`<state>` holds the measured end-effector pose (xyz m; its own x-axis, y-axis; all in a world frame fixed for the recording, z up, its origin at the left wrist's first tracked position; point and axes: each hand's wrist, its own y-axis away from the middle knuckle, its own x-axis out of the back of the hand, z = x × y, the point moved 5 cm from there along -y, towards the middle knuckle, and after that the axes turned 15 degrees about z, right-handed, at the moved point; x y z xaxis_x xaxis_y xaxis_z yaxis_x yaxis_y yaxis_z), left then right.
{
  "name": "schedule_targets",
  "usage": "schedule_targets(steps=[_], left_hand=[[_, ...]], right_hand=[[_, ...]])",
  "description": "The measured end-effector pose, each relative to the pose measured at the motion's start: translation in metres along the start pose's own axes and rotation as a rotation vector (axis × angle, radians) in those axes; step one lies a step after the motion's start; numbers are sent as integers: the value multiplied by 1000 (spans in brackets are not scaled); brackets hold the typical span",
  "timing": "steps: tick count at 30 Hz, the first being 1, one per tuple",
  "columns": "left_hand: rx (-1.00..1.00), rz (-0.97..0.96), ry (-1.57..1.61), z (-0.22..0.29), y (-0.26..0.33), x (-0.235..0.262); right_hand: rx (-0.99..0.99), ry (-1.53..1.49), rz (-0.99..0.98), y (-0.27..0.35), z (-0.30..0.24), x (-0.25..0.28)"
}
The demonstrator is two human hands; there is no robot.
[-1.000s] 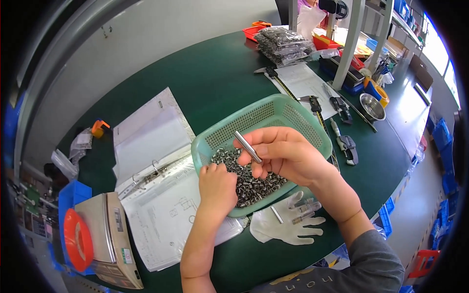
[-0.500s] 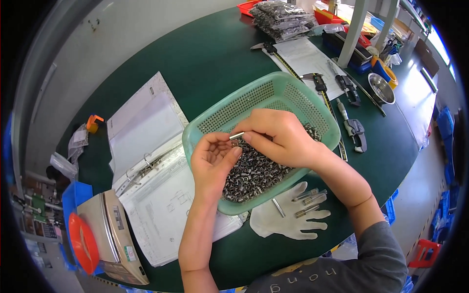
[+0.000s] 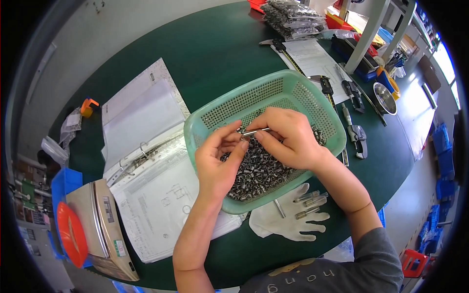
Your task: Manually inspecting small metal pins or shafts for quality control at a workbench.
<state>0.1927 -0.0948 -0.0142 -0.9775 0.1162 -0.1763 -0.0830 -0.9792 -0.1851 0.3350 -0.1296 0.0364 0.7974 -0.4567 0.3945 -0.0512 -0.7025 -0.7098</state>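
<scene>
**Up close: two hands meet over a basket of small metal parts**

Nearest the person, a white fabric work glove [image 3: 288, 222] lies flat on the dark green table [image 3: 205, 53], with a few short silvery metal pins [image 3: 307, 202] resting on it, likely set there so they do not roll away. To its left an open ring binder of white drawing sheets [image 3: 146, 166] lies within easy reading reach, and at the near left stands a beige bench scale with an orange-red round lid [image 3: 93, 224] beside it.

Just beyond the glove sits a pale green perforated plastic basket [image 3: 273, 93], its near half filled with a heap of small dark grey threaded metal sleeves [image 3: 259, 168]. Both hands work above that heap, so anything dropped falls back in. The left hand [image 3: 217, 166] is closed to a narrow pinch, thumb and fingertips gripping what seems to be a single sleeve, though it is too small to be sure. The right hand [image 3: 288, 139] pinches a thin silvery metal rod [image 3: 254, 132], held level and pointed left so its tip meets the left fingertips.

Farther right of the basket lie black-handled measuring tools [image 3: 354, 112], and a round steel bowl [image 3: 385, 97]. At the far edge, a printed white sheet [image 3: 312, 58] and clear bags of dark parts [image 3: 293, 17].
</scene>
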Motion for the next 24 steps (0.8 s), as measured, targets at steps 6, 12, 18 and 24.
schedule_targets(steps=[6,12,18,24], left_hand=[[31,-16,-15,-2,2,0],[8,-16,7,3,2,0],[-108,-31,-28,7,4,4],[-40,-42,-15,4,4,3]], right_hand=[[93,5,1,2,4,0],[139,21,40,4,2,0],[199,45,11,3,-5,0],[103,71,-83,8,1,-3]])
